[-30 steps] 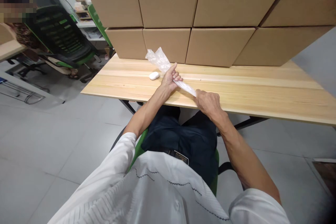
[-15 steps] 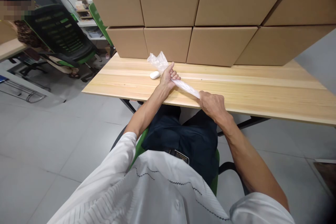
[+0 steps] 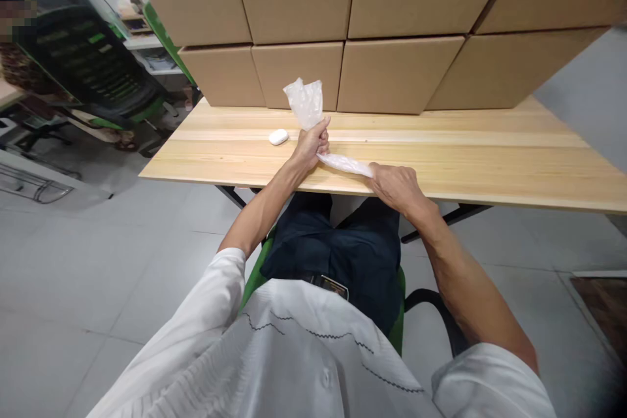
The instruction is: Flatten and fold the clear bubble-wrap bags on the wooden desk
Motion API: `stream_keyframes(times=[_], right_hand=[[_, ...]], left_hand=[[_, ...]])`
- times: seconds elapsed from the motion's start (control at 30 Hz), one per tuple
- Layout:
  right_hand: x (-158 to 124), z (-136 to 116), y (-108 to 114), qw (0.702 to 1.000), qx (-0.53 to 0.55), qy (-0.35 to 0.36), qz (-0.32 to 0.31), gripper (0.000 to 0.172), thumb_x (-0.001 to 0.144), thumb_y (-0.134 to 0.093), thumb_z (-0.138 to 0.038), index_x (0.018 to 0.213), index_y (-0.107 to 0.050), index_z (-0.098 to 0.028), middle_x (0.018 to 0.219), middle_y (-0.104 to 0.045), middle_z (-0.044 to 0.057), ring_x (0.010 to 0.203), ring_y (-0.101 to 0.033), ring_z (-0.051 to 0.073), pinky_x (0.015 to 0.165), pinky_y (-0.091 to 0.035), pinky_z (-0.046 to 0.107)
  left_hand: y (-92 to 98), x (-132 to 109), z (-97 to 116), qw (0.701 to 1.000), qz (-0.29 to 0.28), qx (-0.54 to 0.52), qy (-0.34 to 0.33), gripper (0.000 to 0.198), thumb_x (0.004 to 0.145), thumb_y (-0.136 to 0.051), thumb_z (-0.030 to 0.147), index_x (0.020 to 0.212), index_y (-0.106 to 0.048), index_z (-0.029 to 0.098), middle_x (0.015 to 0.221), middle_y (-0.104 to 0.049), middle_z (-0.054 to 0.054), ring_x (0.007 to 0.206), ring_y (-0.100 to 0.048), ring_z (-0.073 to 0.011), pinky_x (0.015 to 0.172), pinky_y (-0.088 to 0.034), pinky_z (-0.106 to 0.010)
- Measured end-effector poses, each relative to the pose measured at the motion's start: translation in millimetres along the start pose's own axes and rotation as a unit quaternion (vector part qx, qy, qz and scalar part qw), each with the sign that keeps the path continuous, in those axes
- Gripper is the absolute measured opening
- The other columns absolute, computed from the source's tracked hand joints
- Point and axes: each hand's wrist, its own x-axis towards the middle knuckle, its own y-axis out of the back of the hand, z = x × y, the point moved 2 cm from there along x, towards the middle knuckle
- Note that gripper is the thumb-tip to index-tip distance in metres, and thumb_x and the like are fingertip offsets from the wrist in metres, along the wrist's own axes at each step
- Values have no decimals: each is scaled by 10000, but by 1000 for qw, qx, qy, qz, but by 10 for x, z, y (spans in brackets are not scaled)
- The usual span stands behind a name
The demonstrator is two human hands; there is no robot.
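Plastic bag (image 3: 345, 164) over near part of desk (image 3: 490, 157), bunched into strand from left hand (image 3: 311, 145) to right hand (image 3: 396, 184); loose end flares beyond left. Left curled tight round bag's middle; right closed on other end — tip hidden in fist. Step looks like drawing out or twisting bag; next move, I'd judge, calls for both grips firm. Small white object (image 3: 279, 137) lies just left of left hand. Brown boxes (image 3: 401, 72) stacked along far side.
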Motion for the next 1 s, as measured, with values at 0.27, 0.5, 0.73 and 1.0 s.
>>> stream_keyframes(times=[0.27, 0.5, 0.73, 1.0], right_hand=[[-76, 71, 170, 997, -22, -5, 70, 409, 1228, -435, -117, 1395, -806, -91, 1266, -890, 275, 1115, -840, 397, 768, -325, 422], [-69, -174, 473, 971, -46, 88, 218, 426, 1170, -438, -10, 1276, -838, -109, 1110, -835, 231, 1039, -739, 362, 813, -364, 436], [87, -312, 666, 946, -90, 215, 225, 465, 1103, -443, 86, 1242, -847, -97, 1026, -840, 177, 937, -733, 316, 1054, -474, 509], [426, -52, 739, 964, 119, 222, 80, 325, 1126, -812, -132, 817, -771, -222, 780, -771, 36, 769, -695, 225, 804, -434, 399]], left_hand=[[-52, 44, -189, 953, -44, 288, -86, 305, 1014, -812, 181, 771, -636, 239, 580, -430, 86, 568, -375, -116, 600, -348, -265], [-125, 153, -208, 847, -130, 473, -205, 284, 979, -790, 186, 747, -631, 228, 765, -676, 6, 804, -580, -191, 788, -447, -306], [-83, 149, -207, 671, -214, 670, -233, 210, 886, -801, 125, 798, -656, 250, 865, -775, -82, 1023, -791, -342, 1068, -608, -421], [83, -45, -147, 637, -335, 648, -251, 164, 910, -806, 245, 812, -676, 259, 931, -806, -68, 958, -777, -302, 1023, -626, -433]])
